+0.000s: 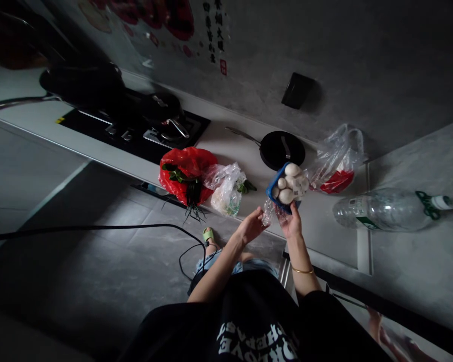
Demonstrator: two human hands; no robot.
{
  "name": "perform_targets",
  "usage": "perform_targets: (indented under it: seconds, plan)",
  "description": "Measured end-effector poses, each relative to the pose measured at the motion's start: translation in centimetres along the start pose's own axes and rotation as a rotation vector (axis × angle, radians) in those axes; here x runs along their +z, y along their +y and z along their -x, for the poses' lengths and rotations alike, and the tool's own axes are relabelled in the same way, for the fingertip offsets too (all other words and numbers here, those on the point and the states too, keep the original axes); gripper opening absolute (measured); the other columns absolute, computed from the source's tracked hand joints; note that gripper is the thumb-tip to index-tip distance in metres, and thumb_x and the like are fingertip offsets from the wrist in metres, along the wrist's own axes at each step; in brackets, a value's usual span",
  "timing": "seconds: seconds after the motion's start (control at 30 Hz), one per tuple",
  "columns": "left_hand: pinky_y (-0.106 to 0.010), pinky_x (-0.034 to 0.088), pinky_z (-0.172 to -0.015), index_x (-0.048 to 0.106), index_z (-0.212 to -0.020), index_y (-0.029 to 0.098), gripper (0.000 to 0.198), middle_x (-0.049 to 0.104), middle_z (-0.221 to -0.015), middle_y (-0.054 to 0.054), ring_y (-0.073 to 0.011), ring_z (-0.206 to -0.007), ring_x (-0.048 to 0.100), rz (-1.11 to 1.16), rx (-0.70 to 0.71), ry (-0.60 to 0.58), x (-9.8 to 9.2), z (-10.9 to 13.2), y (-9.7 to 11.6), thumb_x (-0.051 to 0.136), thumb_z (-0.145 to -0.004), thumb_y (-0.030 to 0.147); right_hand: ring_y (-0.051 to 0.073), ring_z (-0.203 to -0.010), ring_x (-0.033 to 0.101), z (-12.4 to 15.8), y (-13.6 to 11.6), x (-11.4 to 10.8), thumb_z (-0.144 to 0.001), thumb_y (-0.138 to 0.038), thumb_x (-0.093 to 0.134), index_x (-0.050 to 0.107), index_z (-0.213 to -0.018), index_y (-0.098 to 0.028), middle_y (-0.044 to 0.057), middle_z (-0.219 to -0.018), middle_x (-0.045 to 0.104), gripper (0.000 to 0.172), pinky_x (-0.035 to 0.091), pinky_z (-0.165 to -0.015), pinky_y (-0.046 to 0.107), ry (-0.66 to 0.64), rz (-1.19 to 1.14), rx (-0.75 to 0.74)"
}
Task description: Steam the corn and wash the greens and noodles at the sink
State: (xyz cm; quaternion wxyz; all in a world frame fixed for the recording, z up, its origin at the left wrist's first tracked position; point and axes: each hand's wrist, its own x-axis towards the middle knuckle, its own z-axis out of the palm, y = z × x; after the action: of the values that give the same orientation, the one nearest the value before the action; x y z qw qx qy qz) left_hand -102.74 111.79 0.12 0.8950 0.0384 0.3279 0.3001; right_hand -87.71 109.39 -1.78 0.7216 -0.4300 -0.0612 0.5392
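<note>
the right hand (292, 227) grips a blue tray (273, 185) of white button mushrooms (286, 195) above the counter, before the lidded frying pan (282, 151); its label (297, 188) bears a code square, print too small. the left hand (250, 227) pinches clear film (268, 214). wall lettering (212, 31) includes "四季"; the shirt's white lettering (262, 347) is distorted.

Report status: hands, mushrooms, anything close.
Right hand holding blue tray of white mushrooms. Left hand at clear wrap, grip unclear. Near the tray on counter: black pan, clear plastic bag.
</note>
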Motion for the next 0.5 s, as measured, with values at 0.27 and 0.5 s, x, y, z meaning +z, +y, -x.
perform_targets:
  seconds: [0.27, 0.5]
  plan:
    - [-0.026, 0.05, -0.07, 0.057, -0.072, 0.016, 0.034, 0.06, -0.066, 0.003, -0.0068, -0.057, 0.055, 0.094, 0.079, 0.067, -0.4, 0.4, 1.8, 0.071, -0.083, 0.046, 0.02, -0.117, 0.061, 0.2, -0.5, 1.7, -0.078, -0.034, 0.071, 0.062, -0.121, -0.026, 0.002, -0.133, 0.062, 0.045, 0.052, -0.098, 0.041, 0.064, 0.065, -0.146]
    - [-0.022, 0.042, -0.066, 0.06, -0.079, 0.017, 0.048, 0.06, -0.071, 0.003, -0.009, -0.066, 0.055, -0.452, 0.433, 0.094, -0.4, -0.3, -0.6, 0.083, -0.061, 0.055, 0.024, -0.118, 0.06, 0.3, -0.3, 2.3, -0.074, -0.04, 0.075, 0.059, -0.126, -0.026, 0.004, -0.134, 0.061, 0.057, 0.054, -0.094, 0.042, 0.084, 0.128, -0.191]
